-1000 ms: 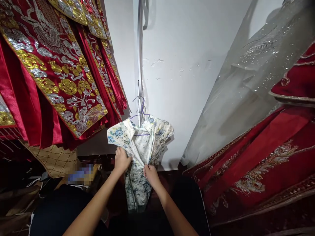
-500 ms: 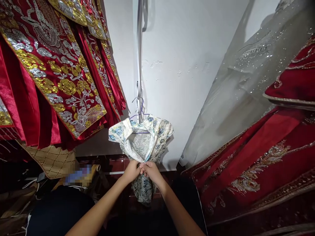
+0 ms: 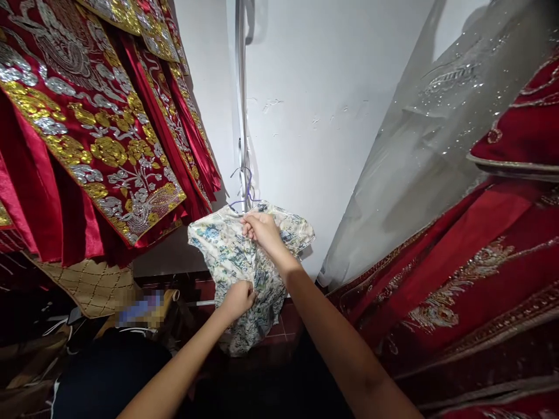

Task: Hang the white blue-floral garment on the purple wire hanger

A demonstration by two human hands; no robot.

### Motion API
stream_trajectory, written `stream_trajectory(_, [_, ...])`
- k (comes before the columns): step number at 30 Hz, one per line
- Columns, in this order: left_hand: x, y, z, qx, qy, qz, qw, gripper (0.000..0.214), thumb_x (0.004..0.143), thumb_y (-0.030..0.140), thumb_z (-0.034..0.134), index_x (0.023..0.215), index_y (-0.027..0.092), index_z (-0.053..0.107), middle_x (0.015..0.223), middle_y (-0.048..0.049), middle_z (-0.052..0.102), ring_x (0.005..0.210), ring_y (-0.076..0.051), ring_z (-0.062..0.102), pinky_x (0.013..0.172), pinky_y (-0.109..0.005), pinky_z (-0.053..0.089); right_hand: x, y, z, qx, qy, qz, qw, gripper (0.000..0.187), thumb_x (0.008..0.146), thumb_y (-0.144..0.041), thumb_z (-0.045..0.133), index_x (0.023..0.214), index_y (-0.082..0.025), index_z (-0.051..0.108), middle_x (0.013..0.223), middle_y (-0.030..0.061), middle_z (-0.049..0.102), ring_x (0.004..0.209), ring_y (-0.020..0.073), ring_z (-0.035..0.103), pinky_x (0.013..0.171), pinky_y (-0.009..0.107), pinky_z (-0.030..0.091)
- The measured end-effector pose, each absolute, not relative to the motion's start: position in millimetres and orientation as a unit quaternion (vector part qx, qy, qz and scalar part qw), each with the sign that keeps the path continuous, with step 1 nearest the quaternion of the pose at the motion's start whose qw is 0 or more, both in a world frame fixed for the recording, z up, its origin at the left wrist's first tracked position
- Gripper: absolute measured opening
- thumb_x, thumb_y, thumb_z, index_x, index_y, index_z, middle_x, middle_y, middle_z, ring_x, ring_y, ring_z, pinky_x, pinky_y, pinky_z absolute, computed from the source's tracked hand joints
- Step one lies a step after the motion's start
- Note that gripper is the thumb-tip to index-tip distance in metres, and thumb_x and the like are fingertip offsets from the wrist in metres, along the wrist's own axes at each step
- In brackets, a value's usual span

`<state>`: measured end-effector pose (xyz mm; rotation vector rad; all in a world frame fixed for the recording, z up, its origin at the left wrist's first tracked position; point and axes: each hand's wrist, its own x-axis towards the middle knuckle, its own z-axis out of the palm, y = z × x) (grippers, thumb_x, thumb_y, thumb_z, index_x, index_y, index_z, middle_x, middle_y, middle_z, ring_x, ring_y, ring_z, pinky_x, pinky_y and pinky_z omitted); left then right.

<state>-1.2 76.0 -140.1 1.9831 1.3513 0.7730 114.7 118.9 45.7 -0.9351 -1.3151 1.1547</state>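
Observation:
A small white dress with a blue floral print (image 3: 225, 256) hangs on a purple wire hanger (image 3: 244, 189) against a metal pole (image 3: 241, 105) by the white wall. My right hand (image 3: 261, 228) is raised to the collar and pinches the fabric closed just under the hanger hook. My left hand (image 3: 239, 297) is lower down, its fingers closed on the front of the dress near the waist. The dress front now looks shut, and its hem hangs below my left hand.
Red garments with gold and silver embroidery (image 3: 91, 128) hang close on the left. A grey sequined gown (image 3: 428, 134) and more red embroidered cloth (image 3: 471, 279) crowd the right. A quilted tan panel (image 3: 94, 285) and dark clutter lie at lower left.
My hands, together at the dress's waist half a second ago, have parted. The right one rose to the collar, the left stayed low, and the open neckline is now closed.

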Motion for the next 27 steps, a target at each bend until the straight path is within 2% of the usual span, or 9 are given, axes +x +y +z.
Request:
stream_trajectory(2, [-6.6, 78.7, -109.2, 0.749, 0.478, 0.351, 0.296, 0.018, 0.086, 0.031, 0.056, 0.079, 0.02, 0.068, 0.072, -0.0064, 0.062, 0.073, -0.023, 0.058, 0.074, -0.031, 0.042, 114.9, 107.1, 36.1, -0.387, -0.569, 0.476, 0.548, 0.018, 0.081, -0.026, 0.052, 0.077, -0.013, 0.064, 0.052, -0.0022, 0.06, 0.042, 0.007, 0.043, 0.043, 0.018, 0.029])
stream_trajectory(3, [-10.4, 81.9, -89.2, 0.74, 0.456, 0.404, 0.284, 0.023, 0.09, 0.033, 0.052, 0.098, 0.02, 0.069, 0.083, -0.0074, 0.066, 0.078, -0.023, 0.06, 0.077, -0.031, 0.043, 115.8, 102.0, 32.2, -0.386, -0.575, 0.467, 0.55, 0.018, 0.081, -0.026, 0.051, 0.076, -0.014, 0.064, 0.051, -0.0026, 0.059, 0.043, 0.0075, 0.045, 0.045, 0.019, 0.031])
stream_trajectory(5, [-19.1, 90.5, -45.2, 0.705, 0.42, 0.52, 0.237, 0.036, 0.094, 0.035, 0.049, 0.126, 0.022, 0.058, 0.098, -0.0073, 0.068, 0.082, -0.021, 0.061, 0.079, -0.031, 0.045, 118.2, 95.2, 29.2, -0.39, -0.585, 0.444, 0.555, 0.018, 0.082, -0.026, 0.051, 0.074, -0.014, 0.063, 0.05, -0.0033, 0.057, 0.046, 0.0087, 0.047, 0.048, 0.019, 0.034])
stream_trajectory(6, [-23.2, 95.4, -24.0, 0.701, 0.404, 0.547, 0.214, 0.038, 0.094, 0.036, 0.05, 0.129, 0.022, 0.056, 0.104, -0.0076, 0.068, 0.087, -0.021, 0.062, 0.082, -0.03, 0.045, 119.2, 93.6, 29.7, -0.394, -0.591, 0.429, 0.558, 0.018, 0.082, -0.026, 0.052, 0.075, -0.015, 0.063, 0.049, -0.0035, 0.056, 0.046, 0.0092, 0.048, 0.049, 0.02, 0.035])
stream_trajectory(10, [-32.6, 112.2, 30.1, 0.751, 0.375, 0.525, 0.141, 0.027, 0.093, 0.036, 0.054, 0.114, 0.021, 0.061, 0.098, -0.0057, 0.067, 0.085, -0.019, 0.061, 0.079, -0.027, 0.044, 122.0, 94.6, 33.4, -0.408, -0.607, 0.382, 0.565, 0.021, 0.083, -0.029, 0.052, 0.076, -0.015, 0.065, 0.05, -0.0031, 0.056, 0.046, 0.0096, 0.046, 0.048, 0.021, 0.032])
stream_trajectory(15, [-25.2, 112.5, 31.7, 0.827, 0.371, 0.41, 0.102, 0.021, 0.098, 0.032, 0.043, 0.102, 0.021, 0.061, 0.082, -0.0022, 0.062, 0.072, -0.016, 0.056, 0.07, -0.025, 0.04, 126.0, 102.0, 24.3, -0.421, -0.612, 0.38, 0.552, 0.022, 0.084, -0.03, 0.052, 0.078, -0.015, 0.067, 0.051, -0.0031, 0.057, 0.045, 0.0098, 0.046, 0.049, 0.022, 0.033])
stream_trajectory(20, [-28.8, 107.6, 27.6, 0.715, 0.378, 0.584, 0.067, 0.017, 0.096, 0.029, 0.049, 0.094, 0.019, 0.062, 0.082, -0.0018, 0.062, 0.075, -0.014, 0.057, 0.072, -0.024, 0.042, 134.2, 117.4, -10.3, -0.502, -0.621, 0.356, 0.486, 0.017, 0.079, -0.023, 0.055, 0.067, -0.017, 0.066, 0.054, -0.0004, 0.06, 0.049, 0.0125, 0.051, 0.051, 0.023, 0.035])
stream_trajectory(23, [-61.2, 120.7, 25.9, 0.562, 0.381, 0.724, 0.123, 0.013, 0.093, 0.026, 0.055, 0.09, 0.017, 0.063, 0.076, 0.0004, 0.059, 0.07, -0.011, 0.055, 0.068, -0.02, 0.043, 139.1, 111.4, -42.4, -0.513, -0.611, 0.409, 0.443, 0.021, 0.079, -0.022, 0.054, 0.06, -0.017, 0.063, 0.048, -0.0006, 0.055, 0.048, 0.0128, 0.05, 0.052, 0.024, 0.037])
stream_trajectory(27, [-115.6, 146.8, 2.8, 0.294, 0.344, 0.814, 0.364, 0.017, 0.086, 0.014, 0.057, 0.07, 0.016, 0.052, 0.061, 0.0034, 0.05, 0.056, -0.008, 0.051, 0.06, -0.017, 0.046, 130.2, 67.2, -67.0, -0.46, -0.57, 0.502, 0.458, 0.024, 0.082, -0.031, 0.056, 0.064, -0.017, 0.064, 0.047, -0.0018, 0.053, 0.047, 0.0116, 0.046, 0.05, 0.023, 0.035])
